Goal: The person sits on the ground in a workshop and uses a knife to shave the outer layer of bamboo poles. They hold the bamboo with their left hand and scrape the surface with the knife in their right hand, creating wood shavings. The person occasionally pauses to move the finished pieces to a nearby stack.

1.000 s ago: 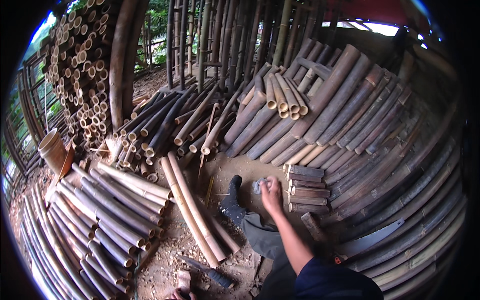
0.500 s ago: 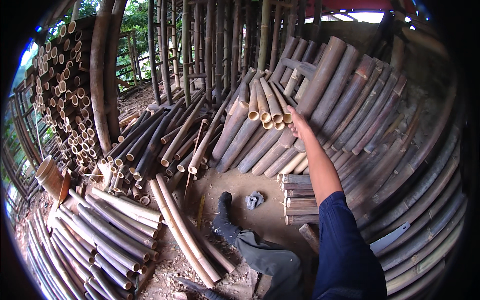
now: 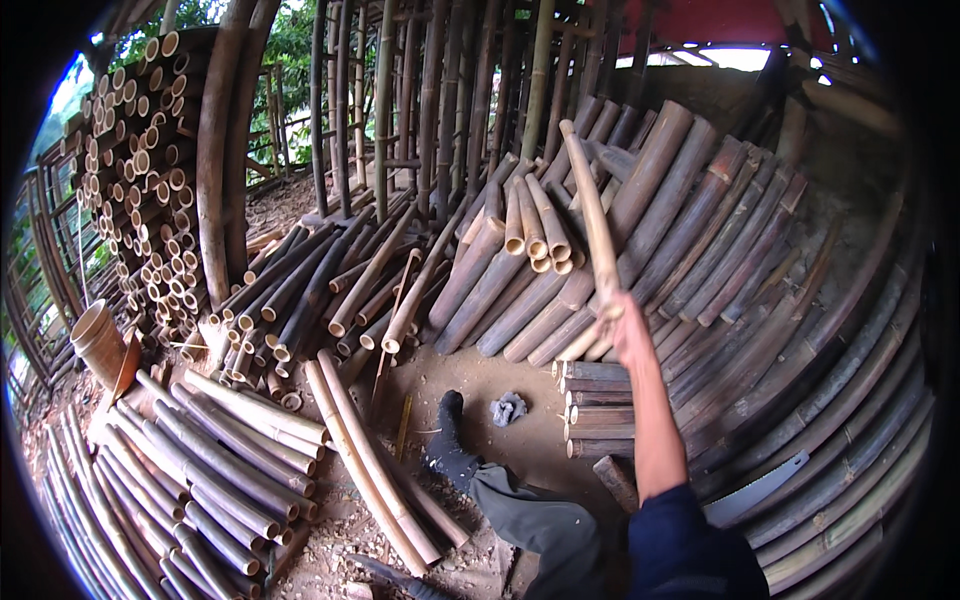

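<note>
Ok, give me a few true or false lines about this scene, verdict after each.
The right hand grips a pale bamboo piece. True.

The crumpled grey bundle lies on a bamboo stack. False: the crumpled grey bundle lies on the ground, right of the dark-covered foot.

The saw blade lies on bamboo poles. True.

The bucket stands at far right. False: the bucket is at far left.

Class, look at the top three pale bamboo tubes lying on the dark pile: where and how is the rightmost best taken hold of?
Grip the rightmost tube just behind its open near end, probably from above and the right: this round end lies uncovered, the middle tube crowds its left, and its right looks freer.
</note>
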